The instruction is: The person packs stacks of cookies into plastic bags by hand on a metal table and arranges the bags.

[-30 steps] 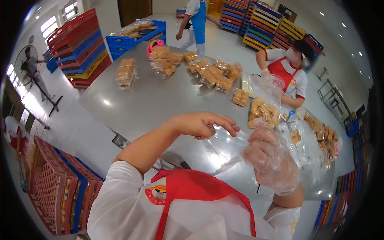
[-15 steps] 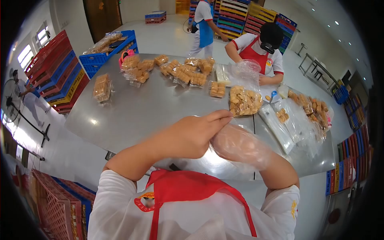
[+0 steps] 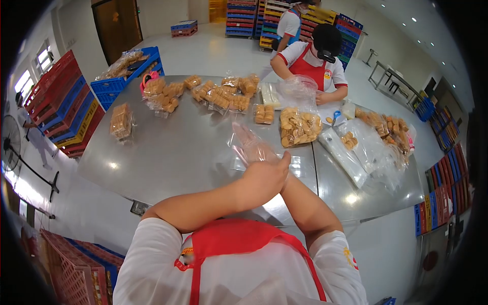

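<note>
My left hand [image 3: 265, 179] is wrapped round my right wrist, its fingers closed on the cuff of a clear plastic glove. Inside that glove [image 3: 238, 133] is my right hand [image 3: 255, 148], pointing away from me over the steel table with its fingers stretched out and nothing held. Beyond my hands lies a large clear bag of round biscuits [image 3: 300, 127], and near it a smaller pack of biscuits [image 3: 264, 114]. Flat plastic bags [image 3: 343, 155] are stacked to the right.
Several packed biscuit bags [image 3: 221, 94] line the table's [image 3: 168, 152] far side. Blue scissors [image 3: 336, 117] lie on the right. A co-worker in a red apron [image 3: 310, 71] stands across the table. Stacked crates [image 3: 66, 101] rise at the left, beside a fan [image 3: 11, 140].
My gloved right hand has swung left and away from me, its fingers now stretched forward. The left hand has shifted from its fingertips' side to the wrist. The view has shifted slightly.
</note>
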### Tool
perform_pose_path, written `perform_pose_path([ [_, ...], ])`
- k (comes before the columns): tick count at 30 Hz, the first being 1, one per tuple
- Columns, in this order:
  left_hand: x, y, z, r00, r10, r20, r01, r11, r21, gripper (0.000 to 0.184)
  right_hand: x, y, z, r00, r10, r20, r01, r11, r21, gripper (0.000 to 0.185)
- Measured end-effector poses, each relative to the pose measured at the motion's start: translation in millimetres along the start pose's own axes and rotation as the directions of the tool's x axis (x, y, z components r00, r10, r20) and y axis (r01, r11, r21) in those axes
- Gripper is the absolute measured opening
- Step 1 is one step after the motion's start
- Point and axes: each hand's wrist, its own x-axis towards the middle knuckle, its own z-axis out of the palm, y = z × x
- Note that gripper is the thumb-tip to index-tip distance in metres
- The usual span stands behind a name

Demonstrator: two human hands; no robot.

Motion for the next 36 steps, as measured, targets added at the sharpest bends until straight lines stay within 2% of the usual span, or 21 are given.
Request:
perform_pose_path([
  [2, -0.8, 2.2, 1.5, 0.998, -0.035, 0.049, 0.038, 0.997, -0.069, 0.057, 1.6, -6.8, 0.9, 0.989, 0.116, 0.087, -0.105, 0.986, -0.126, 0.06],
  [4, 0.2, 6.3, 0.7, 0.983, -0.108, 0.15, 0.137, 0.969, -0.205, 0.061, 14.8, -10.8, -1.1, 0.915, 0.316, 0.25, -0.316, 0.948, -0.041, 0.062],
  [5, -0.9, 14.6, 3.9, 0.989, -0.062, 0.137, 0.089, 0.974, -0.208, 0.061, 19.8, -12.5, -0.2, 0.853, 0.397, 0.338, -0.418, 0.909, -0.014, 0.064],
  [8, -5.5, 35.8, 16.6, 0.995, 0.077, 0.059, -0.064, 0.98, -0.187, 0.065, 16.7, 14.7, 33.5, 0.988, 0.152, 0.021, -0.153, 0.969, 0.192, 0.066],
  [10, -7.8, 34.0, 17.2, 0.981, 0.194, -0.027, -0.196, 0.973, -0.125, 0.069, 15.1, 14.4, 34.1, 0.971, 0.185, 0.15, -0.212, 0.959, 0.19, 0.066],
  [11, -9.2, 34.1, 15.6, 0.985, 0.171, 0.024, -0.16, 0.955, -0.25, 0.064, 15.6, 14.7, 33.4, 0.957, 0.202, 0.208, -0.241, 0.953, 0.183, 0.066],
  [13, -11.8, 29.4, -10.3, 0.98, 0.152, 0.131, -0.071, 0.872, -0.484, 0.056, 7.5, 4.1, 31.3, 0.988, 0.15, 0.037, -0.154, 0.95, 0.272, 0.066],
  [14, -15.9, 17.9, -7.0, 0.996, 0.088, -0.029, -0.089, 0.829, -0.552, 0.053, 1.7, -1.2, 29.1, 0.991, 0.126, -0.051, -0.104, 0.945, 0.309, 0.065],
  [15, -23.2, 2.0, -4.9, 0.984, 0.012, -0.179, -0.121, 0.781, -0.613, 0.051, -8.9, 0.9, 23.1, 0.998, 0.059, -0.03, -0.042, 0.915, 0.402, 0.067],
  [16, -34.3, -14.7, -37.6, 0.946, -0.311, 0.088, 0.227, 0.447, -0.865, 0.049, -23.3, 7.1, 13.5, 1.0, -0.004, -0.019, 0.013, 0.869, 0.495, 0.069],
  [17, -45.0, -47.1, -4.5, 0.798, -0.376, -0.471, 0.066, 0.831, -0.552, 0.051, -27.6, 4.7, 7.7, 0.999, 0.013, 0.039, -0.032, 0.84, 0.542, 0.072],
  [18, -55.8, -75.9, 15.1, 0.644, -0.606, -0.467, 0.309, 0.764, -0.566, 0.051, -32.0, 2.4, 1.9, 0.995, 0.03, 0.097, -0.081, 0.808, 0.583, 0.074],
  [19, -62.4, -93.1, 15.3, 0.5, -0.752, -0.429, 0.486, 0.654, -0.58, 0.042, -28.8, -7.3, -7.4, 0.97, 0.121, 0.211, -0.222, 0.794, 0.565, 0.077],
  [21, -77.9, -120.2, 29.2, 0.415, -0.896, -0.156, 0.512, 0.372, -0.775, 0.034, -25.0, -27.9, -22.6, 0.913, 0.224, 0.34, -0.385, 0.745, 0.545, 0.082],
  [23, -91.1, -128.2, 36.0, 0.505, -0.839, 0.202, 0.344, -0.019, -0.939, 0.023, -23.1, -44.5, -29.7, 0.891, 0.259, 0.374, -0.441, 0.691, 0.573, 0.088],
  [24, -93.9, -128.1, 35.8, 0.567, -0.745, 0.353, 0.271, -0.236, -0.933, 0.019, -25.5, -44.3, -25.9, 0.917, 0.229, 0.327, -0.386, 0.718, 0.579, 0.089],
  [27, -94.7, -119.4, 36.3, 0.391, -0.911, 0.129, 0.108, -0.094, -0.99, 0.011, -35.4, -47.2, -26.3, 0.957, 0.143, 0.254, -0.269, 0.769, 0.58, 0.093],
  [30, -116.9, -135.3, 35.9, 0.408, -0.907, 0.105, 0.059, -0.088, -0.994, 0.01, -45.4, -51.5, -57.8, 0.947, 0.092, 0.308, -0.262, 0.775, 0.575, 0.094],
  [32, -115.5, -129.3, 36.6, 0.411, -0.9, 0.144, -0.008, -0.162, -0.987, 0.009, -58.1, -40.3, -58.1, 0.938, 0.116, 0.328, -0.293, 0.77, 0.566, 0.092],
  [34, -100.9, -109.8, 38.4, 0.449, -0.869, 0.208, -0.026, -0.245, -0.969, 0.01, -59.5, -23.8, -43.3, 0.933, 0.105, 0.345, -0.239, 0.896, 0.375, 0.088],
  [36, -84.8, -84.7, 44.2, 0.506, -0.816, 0.281, 0.014, -0.318, -0.948, 0.012, -62.9, -26.4, -44.7, 0.971, 0.061, 0.233, -0.154, 0.902, 0.404, 0.082],
])
